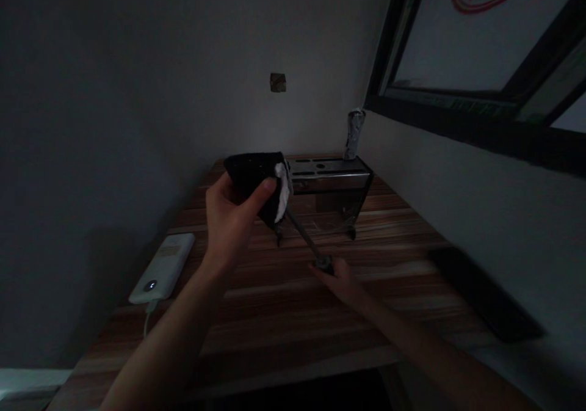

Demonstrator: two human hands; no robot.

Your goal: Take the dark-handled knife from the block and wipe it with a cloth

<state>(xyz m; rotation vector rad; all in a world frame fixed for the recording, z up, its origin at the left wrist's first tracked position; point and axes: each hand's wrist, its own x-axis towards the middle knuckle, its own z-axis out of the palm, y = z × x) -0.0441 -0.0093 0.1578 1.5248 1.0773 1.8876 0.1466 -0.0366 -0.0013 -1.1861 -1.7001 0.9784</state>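
Note:
My left hand [231, 218] grips a black, tapered object [251, 170] in the air, its thumb pressed near a ragged white edge on the right side. I cannot make out what kind of thing it is. My right hand [341, 283] is closed round the dark handle of a thin rod-like tool [304, 234]. The rod slants up and left, and its far end meets the lower white edge of the black object. Whether the tip goes inside or only touches is hidden. The light is dim.
Behind the hands, a metal-topped stand [339, 182] with slots rises from the wood-grain table [274, 319], and a grey tube-like thing [354, 135] sticks up from it. A white power bank [167, 261] with a cable lies left. A dark flat slab [485, 292] lies right.

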